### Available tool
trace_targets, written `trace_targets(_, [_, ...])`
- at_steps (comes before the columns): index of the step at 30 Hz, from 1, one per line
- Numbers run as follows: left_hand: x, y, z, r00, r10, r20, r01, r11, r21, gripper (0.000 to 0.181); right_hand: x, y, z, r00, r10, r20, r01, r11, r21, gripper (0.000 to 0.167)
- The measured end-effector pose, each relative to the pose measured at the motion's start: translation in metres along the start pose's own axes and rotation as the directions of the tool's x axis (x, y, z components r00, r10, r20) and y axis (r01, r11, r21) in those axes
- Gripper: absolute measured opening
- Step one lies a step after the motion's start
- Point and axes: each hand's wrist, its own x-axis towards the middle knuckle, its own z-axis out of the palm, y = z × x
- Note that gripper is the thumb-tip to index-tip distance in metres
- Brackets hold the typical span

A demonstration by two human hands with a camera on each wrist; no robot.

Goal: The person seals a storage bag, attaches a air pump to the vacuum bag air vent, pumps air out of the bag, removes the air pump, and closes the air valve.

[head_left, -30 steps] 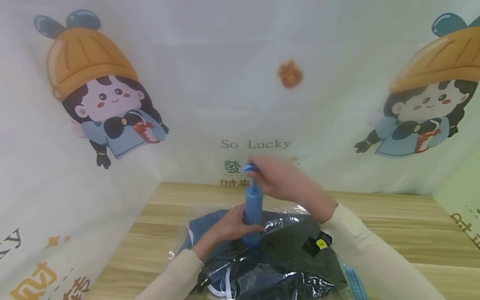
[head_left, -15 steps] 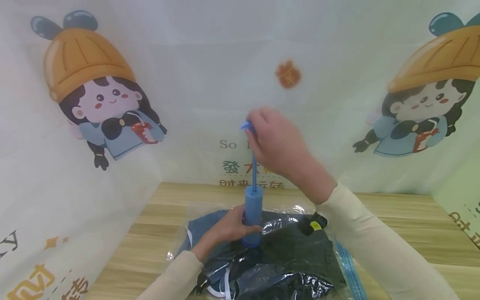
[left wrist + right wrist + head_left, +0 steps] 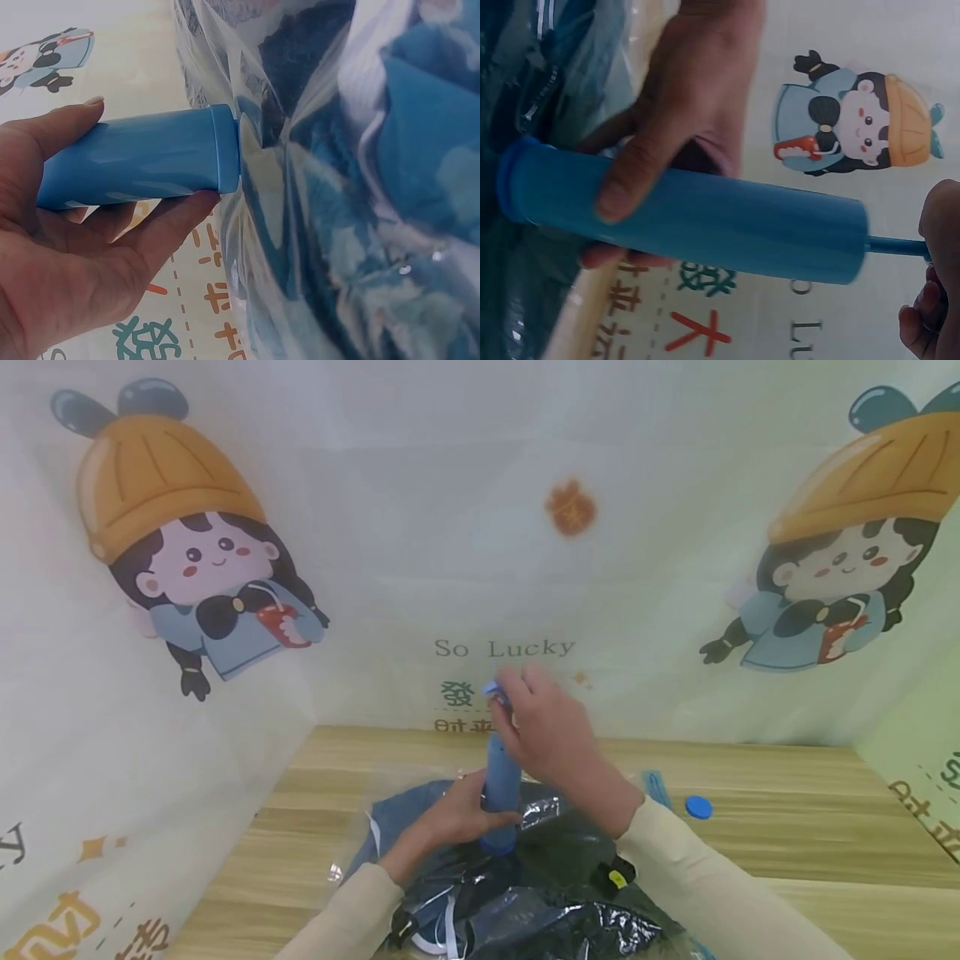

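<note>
A blue hand pump [image 3: 502,789] stands upright on a clear plastic bag [image 3: 546,814] with dark and blue clothes inside. My left hand [image 3: 457,812] grips the lower part of its barrel, thumb on one side and fingers on the other. In the left wrist view, the pump's end cap [image 3: 226,150] meets the bag's film. My right hand [image 3: 551,727] holds the pump's handle [image 3: 492,688] just above the barrel. A short length of plunger rod [image 3: 896,246] shows in the right wrist view, where the right hand is partly cut off.
A round blue cap [image 3: 699,807] lies on the wooden table [image 3: 787,810] to the right. Near it shows a blue strip [image 3: 656,789], partly behind my right arm. A black item with a yellow label [image 3: 617,878] lies at the bag. Printed cloth [image 3: 390,527] hangs behind the table.
My right hand pulled the plunger up high half a second ago, and now it is back down near the barrel. The left hand keeps its grip. The blue cap has come into view.
</note>
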Motion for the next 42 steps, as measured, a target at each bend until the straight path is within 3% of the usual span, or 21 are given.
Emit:
trace_targets(8, [-0.002,-0.003,0.001,1.0,0.02,-0.007,-0.02,1.0,0.024,0.046,-0.021,-0.001,0.016,0.999,0.031,-0.009,-0.031,1.0,0.003,0.021])
trace_targets(21, [-0.002,0.0,0.001,0.999,0.035,-0.001,-0.035,0.999,0.002,0.051,-0.026,0.001,0.021,1.0,0.024,0.005,-0.024,0.998,0.054,0.013])
trace_targets(26, [-0.001,0.002,0.0,1.0,0.016,0.005,-0.016,0.999,-0.029,0.052,-0.008,0.001,0.009,1.0,-0.006,0.005,0.005,1.0,0.031,0.009])
trace_targets(36, [0.0,0.003,0.002,0.997,-0.071,-0.006,0.071,0.997,-0.007,0.047,0.058,0.0,-0.04,0.992,-0.07,-0.101,0.072,0.997,0.014,0.007])
trace_targets(42, [-0.001,0.001,0.002,0.997,-0.08,-0.004,0.08,0.997,0.011,0.047,0.065,-0.004,-0.046,0.993,-0.033,-0.114,0.03,0.999,-0.023,0.011])
